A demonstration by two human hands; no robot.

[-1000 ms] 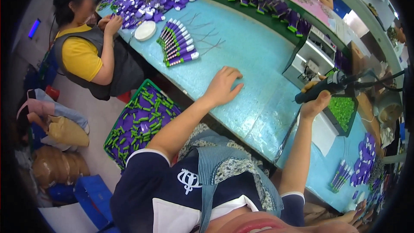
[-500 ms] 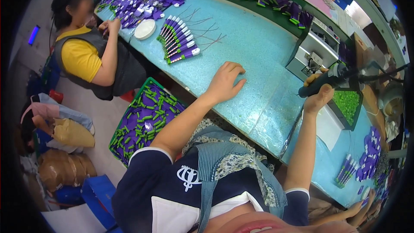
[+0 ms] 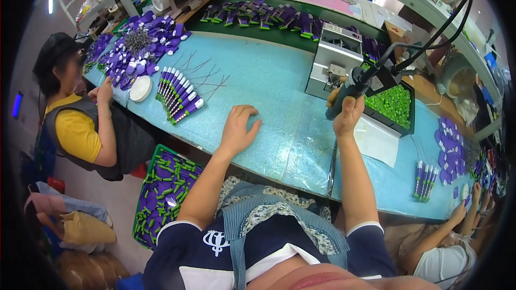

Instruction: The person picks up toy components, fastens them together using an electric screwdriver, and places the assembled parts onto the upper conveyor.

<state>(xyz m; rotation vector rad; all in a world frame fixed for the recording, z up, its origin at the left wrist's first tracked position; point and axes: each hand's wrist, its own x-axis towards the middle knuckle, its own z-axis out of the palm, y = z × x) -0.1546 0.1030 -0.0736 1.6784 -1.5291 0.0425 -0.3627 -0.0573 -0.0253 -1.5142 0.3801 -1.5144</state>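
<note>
My left hand (image 3: pixel 239 129) lies on the blue table top (image 3: pixel 258 86), palm down, thumb apart from the fingers, holding nothing. To its left, purple, white and green strip-shaped pieces (image 3: pixel 180 96) are fanned in a row, thin wires trailing from them. Wrapped round a dark, cylindrical electric screwdriver (image 3: pixel 344 96), my right hand (image 3: pixel 348 118) holds it above the table, tilted; a black cable runs up from it. Just behind stands a grey metal box-shaped machine (image 3: pixel 322 64), its front partly hidden by the hand and tool. A black tray of small green parts (image 3: pixel 391 106) is right of the hand.
White paper (image 3: pixel 376 142) lies before the tray. A purple heap (image 3: pixel 142 48) and a white round dish (image 3: pixel 141 88) are at left, near a co-worker (image 3: pixel 75 123). A green-rimmed crate (image 3: pixel 144 182) stands below the table edge. Another person's hands (image 3: pixel 459 212) work at right.
The whole view has tilted and swung, showing more of the far shelves. Both hands keep about the same places over the table; the right still holds the electric screwdriver.
</note>
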